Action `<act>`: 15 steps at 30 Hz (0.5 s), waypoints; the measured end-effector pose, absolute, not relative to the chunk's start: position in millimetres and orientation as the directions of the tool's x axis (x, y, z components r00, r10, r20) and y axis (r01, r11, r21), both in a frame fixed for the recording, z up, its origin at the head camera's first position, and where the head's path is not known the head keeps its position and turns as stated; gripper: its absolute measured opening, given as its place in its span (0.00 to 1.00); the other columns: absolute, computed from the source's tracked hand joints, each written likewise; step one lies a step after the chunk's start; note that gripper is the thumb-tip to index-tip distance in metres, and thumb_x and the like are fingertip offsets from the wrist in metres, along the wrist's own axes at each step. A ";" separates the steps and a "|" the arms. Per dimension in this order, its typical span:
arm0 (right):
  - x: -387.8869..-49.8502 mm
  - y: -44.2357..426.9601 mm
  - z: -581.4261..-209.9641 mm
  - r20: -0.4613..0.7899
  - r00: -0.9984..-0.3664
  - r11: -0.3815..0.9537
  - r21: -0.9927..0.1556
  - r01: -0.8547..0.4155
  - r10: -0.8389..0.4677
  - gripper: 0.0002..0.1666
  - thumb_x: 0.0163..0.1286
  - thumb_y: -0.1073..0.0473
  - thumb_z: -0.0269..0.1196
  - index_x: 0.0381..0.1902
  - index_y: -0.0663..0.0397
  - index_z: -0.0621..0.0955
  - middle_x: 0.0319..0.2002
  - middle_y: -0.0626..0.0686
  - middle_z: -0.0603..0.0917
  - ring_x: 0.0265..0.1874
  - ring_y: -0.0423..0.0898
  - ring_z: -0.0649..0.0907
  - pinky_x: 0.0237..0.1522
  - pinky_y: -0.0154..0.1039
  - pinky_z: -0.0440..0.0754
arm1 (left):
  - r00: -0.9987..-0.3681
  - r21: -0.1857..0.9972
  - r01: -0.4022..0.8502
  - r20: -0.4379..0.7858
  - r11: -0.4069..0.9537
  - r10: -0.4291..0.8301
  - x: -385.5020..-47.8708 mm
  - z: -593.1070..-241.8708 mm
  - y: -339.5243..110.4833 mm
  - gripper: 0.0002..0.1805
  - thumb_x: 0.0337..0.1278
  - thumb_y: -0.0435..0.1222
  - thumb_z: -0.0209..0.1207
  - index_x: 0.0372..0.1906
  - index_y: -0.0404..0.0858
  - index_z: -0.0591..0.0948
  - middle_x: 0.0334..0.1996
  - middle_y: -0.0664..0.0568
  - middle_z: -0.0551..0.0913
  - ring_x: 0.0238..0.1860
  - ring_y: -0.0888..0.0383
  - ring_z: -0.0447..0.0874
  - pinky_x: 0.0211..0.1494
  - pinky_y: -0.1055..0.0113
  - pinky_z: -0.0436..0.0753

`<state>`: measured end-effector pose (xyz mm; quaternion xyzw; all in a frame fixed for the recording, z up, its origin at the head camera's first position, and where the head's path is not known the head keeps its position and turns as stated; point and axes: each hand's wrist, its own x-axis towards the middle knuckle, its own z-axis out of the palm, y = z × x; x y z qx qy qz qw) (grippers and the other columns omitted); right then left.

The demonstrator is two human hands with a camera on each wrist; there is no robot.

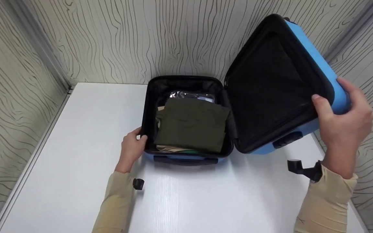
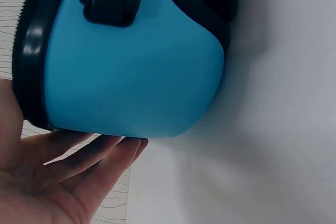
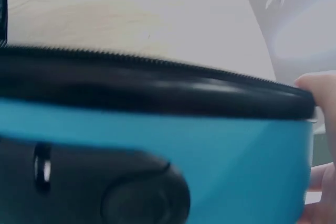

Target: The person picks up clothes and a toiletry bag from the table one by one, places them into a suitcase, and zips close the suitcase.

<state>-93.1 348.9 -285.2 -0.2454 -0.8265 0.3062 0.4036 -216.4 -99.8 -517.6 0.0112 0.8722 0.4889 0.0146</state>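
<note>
A small blue suitcase (image 1: pixel 186 158) with black trim lies opened on the white table. Its lid (image 1: pixel 270 81) stands tilted up to the right, black lining showing. My right hand (image 1: pixel 346 119) grips the lid's outer corner, thumb on the inner edge and fingers on the blue shell (image 3: pixel 252 156). At the base's left wall, my left hand (image 1: pixel 133 145) holds the rim, its thumb over the edge and fingers along the outer side (image 2: pixel 131 87). A folded dark green garment (image 1: pixel 191 124) tops beige cloth (image 1: pixel 170 148) inside. Behind it shows a shiny clear package (image 1: pixel 193 95), partly covered.
The suitcase's black handle (image 1: pixel 186 160) faces me, and another black fitting (image 1: pixel 287 139) sits on the lid's front side. Wood-patterned walls (image 1: pixel 108 38) border the white table (image 1: pixel 86 129) at the back and both sides.
</note>
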 end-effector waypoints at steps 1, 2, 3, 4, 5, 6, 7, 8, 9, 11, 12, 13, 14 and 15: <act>-95.4 341.7 -282.6 0.538 -0.550 0.706 -0.693 0.143 0.639 0.32 0.60 0.44 0.68 0.64 0.27 0.81 0.63 0.42 0.80 0.56 0.42 0.76 0.54 0.35 0.69 | -0.999 0.853 0.001 -0.018 0.521 0.033 -215.9 -518.8 -101.7 0.29 0.66 0.37 0.52 0.70 0.29 0.73 0.60 0.37 0.80 0.52 0.45 0.83 0.54 0.49 0.80; -97.7 334.6 -280.2 0.559 -0.548 0.723 -0.679 0.129 0.623 0.32 0.58 0.44 0.69 0.64 0.27 0.82 0.62 0.41 0.81 0.56 0.42 0.77 0.53 0.36 0.69 | -0.999 0.854 -0.007 -0.025 0.520 0.027 -215.5 -519.9 -103.6 0.29 0.67 0.37 0.53 0.70 0.29 0.73 0.61 0.37 0.80 0.52 0.46 0.83 0.54 0.50 0.80; -100.0 327.3 -278.0 0.577 -0.546 0.737 -0.667 0.115 0.607 0.32 0.57 0.43 0.71 0.63 0.27 0.83 0.61 0.41 0.82 0.56 0.42 0.78 0.52 0.37 0.69 | -0.999 0.855 -0.011 -0.028 0.519 0.025 -215.0 -520.7 -105.4 0.29 0.67 0.36 0.52 0.70 0.29 0.73 0.61 0.37 0.80 0.52 0.45 0.82 0.54 0.49 0.79; -101.9 320.0 -276.3 0.598 -0.545 0.751 -0.653 0.095 0.588 0.33 0.56 0.43 0.72 0.62 0.28 0.83 0.60 0.40 0.82 0.56 0.42 0.79 0.53 0.39 0.70 | -0.999 0.856 -0.015 -0.032 0.517 0.024 -214.4 -520.9 -106.9 0.29 0.67 0.36 0.52 0.70 0.29 0.73 0.61 0.37 0.80 0.53 0.45 0.82 0.55 0.49 0.79; -103.5 312.7 -274.5 0.610 -0.544 0.759 -0.647 0.076 0.575 0.33 0.55 0.43 0.73 0.62 0.28 0.83 0.60 0.39 0.82 0.56 0.41 0.79 0.53 0.40 0.71 | -0.999 0.856 -0.016 -0.033 0.517 0.024 -214.1 -521.0 -108.1 0.29 0.68 0.36 0.52 0.70 0.29 0.73 0.61 0.36 0.80 0.54 0.44 0.82 0.56 0.48 0.79; -105.1 305.6 -273.5 0.631 -0.539 0.771 -0.634 0.056 0.558 0.34 0.53 0.42 0.74 0.61 0.29 0.84 0.59 0.39 0.83 0.56 0.40 0.79 0.54 0.41 0.72 | -0.999 0.855 -0.015 -0.032 0.519 0.025 -214.0 -521.3 -109.2 0.29 0.68 0.36 0.52 0.70 0.29 0.73 0.61 0.36 0.80 0.56 0.43 0.81 0.56 0.48 0.78; -106.5 298.7 -272.7 0.653 -0.531 0.784 -0.619 0.035 0.540 0.34 0.52 0.42 0.75 0.61 0.31 0.85 0.58 0.38 0.83 0.57 0.40 0.79 0.54 0.43 0.73 | -0.999 0.854 -0.013 -0.032 0.520 0.027 -214.1 -521.3 -109.9 0.29 0.68 0.36 0.52 0.70 0.28 0.73 0.61 0.35 0.79 0.57 0.43 0.80 0.57 0.47 0.78; -107.5 291.9 -272.4 0.676 -0.521 0.798 -0.602 0.018 0.521 0.35 0.51 0.42 0.76 0.60 0.33 0.85 0.58 0.38 0.83 0.57 0.39 0.79 0.55 0.45 0.75 | -0.999 0.853 -0.011 -0.031 0.521 0.029 -214.2 -521.1 -110.3 0.29 0.68 0.36 0.51 0.70 0.28 0.72 0.61 0.35 0.79 0.58 0.42 0.80 0.58 0.47 0.78; -108.3 285.1 -272.4 0.696 -0.511 0.810 -0.587 -0.001 0.504 0.35 0.51 0.42 0.77 0.60 0.35 0.86 0.59 0.38 0.83 0.58 0.39 0.79 0.56 0.47 0.76 | -0.999 0.853 -0.008 -0.029 0.521 0.032 -214.4 -520.8 -110.3 0.29 0.68 0.36 0.52 0.70 0.29 0.73 0.61 0.35 0.79 0.58 0.42 0.80 0.58 0.47 0.78; -110.8 271.5 -272.7 0.733 -0.494 0.831 -0.554 -0.037 0.467 0.36 0.49 0.42 0.78 0.59 0.38 0.86 0.60 0.40 0.82 0.59 0.38 0.79 0.56 0.50 0.77 | -0.999 0.853 -0.002 -0.024 0.522 0.036 -214.3 -520.2 -110.8 0.29 0.68 0.36 0.51 0.70 0.29 0.73 0.61 0.35 0.80 0.57 0.42 0.81 0.57 0.47 0.78; -112.1 264.9 -273.2 0.752 -0.485 0.843 -0.535 -0.052 0.447 0.37 0.49 0.41 0.78 0.59 0.40 0.86 0.60 0.41 0.82 0.59 0.39 0.79 0.56 0.51 0.78 | -0.999 0.853 0.000 -0.023 0.521 0.037 -214.3 -520.2 -110.9 0.29 0.68 0.36 0.52 0.70 0.29 0.73 0.60 0.35 0.80 0.56 0.42 0.81 0.56 0.47 0.78; -113.4 258.3 -273.6 0.765 -0.478 0.852 -0.520 -0.065 0.431 0.37 0.48 0.41 0.79 0.59 0.40 0.86 0.61 0.42 0.82 0.59 0.40 0.80 0.55 0.52 0.79 | -0.999 0.854 0.001 -0.021 0.521 0.037 -214.2 -520.1 -111.1 0.29 0.67 0.36 0.52 0.70 0.29 0.73 0.60 0.35 0.80 0.54 0.43 0.82 0.56 0.47 0.78; -115.0 251.8 -274.0 0.778 -0.472 0.860 -0.505 -0.078 0.414 0.37 0.48 0.40 0.79 0.58 0.41 0.87 0.61 0.42 0.82 0.59 0.41 0.80 0.54 0.54 0.80 | -0.999 0.853 0.002 -0.020 0.522 0.036 -213.9 -520.1 -111.4 0.29 0.67 0.36 0.52 0.70 0.29 0.73 0.60 0.35 0.80 0.53 0.43 0.83 0.55 0.48 0.79; -116.6 245.6 -274.4 0.794 -0.464 0.870 -0.484 -0.091 0.393 0.38 0.47 0.39 0.78 0.57 0.42 0.87 0.61 0.43 0.82 0.58 0.43 0.81 0.52 0.55 0.80 | -0.999 0.854 0.002 -0.020 0.521 0.035 -213.6 -519.9 -111.7 0.29 0.67 0.36 0.52 0.70 0.29 0.73 0.60 0.36 0.80 0.52 0.44 0.83 0.54 0.48 0.79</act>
